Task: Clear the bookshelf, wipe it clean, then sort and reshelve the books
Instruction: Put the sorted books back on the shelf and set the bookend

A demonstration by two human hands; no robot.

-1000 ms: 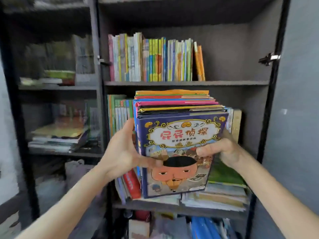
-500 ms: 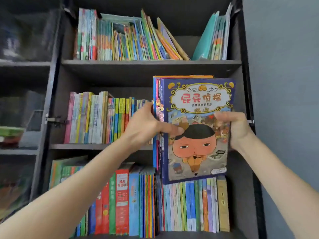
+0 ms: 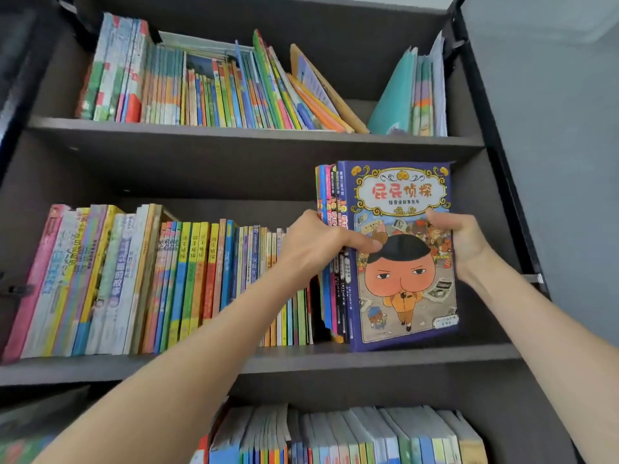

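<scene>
We've got the stack of books (image 3: 398, 262) upright btwn both hands, purple cartoon cover facing us. L hand (image 3: 315, 242) wraps the spine side, thumb lying across the cover; R hand (image 3: 459, 239) curls round the opp. edge, thumb on the cover too. Both grip firmly, nothing else held. The stack is at the R end of the middle shelf (image 3: 435, 358), bottom edge at the board's front lip, just beside the row of upright books (image 3: 150, 286). The top shelf (image 3: 254, 135) carries leaning books; lower row (image 3: 368, 437) sits below. The bookshelf (image 3: 201, 172) is dark brown, w/ a grey wall (image 3: 552, 128) to the R.
</scene>
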